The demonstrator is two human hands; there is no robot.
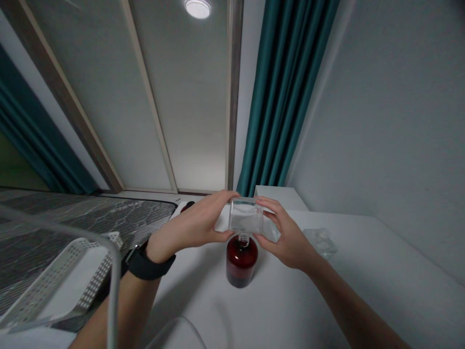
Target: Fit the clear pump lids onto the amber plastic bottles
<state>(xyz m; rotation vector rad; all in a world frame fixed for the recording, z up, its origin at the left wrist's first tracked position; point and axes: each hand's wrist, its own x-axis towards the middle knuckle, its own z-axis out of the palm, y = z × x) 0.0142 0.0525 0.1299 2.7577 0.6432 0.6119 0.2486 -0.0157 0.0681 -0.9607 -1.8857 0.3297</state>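
Observation:
A clear square container with a short neck is held upside down over a dark red round bottle that stands upright on the white table. Its neck sits at the red bottle's mouth. My left hand, with a black watch on the wrist, grips the container's left side between thumb and fingers. My right hand grips its right side the same way. Whether liquid is flowing I cannot tell.
A small clear item lies on the table right of my right hand. A white perforated tray and a metal rail are at the near left. Teal curtains hang behind; a dark patterned mat lies left.

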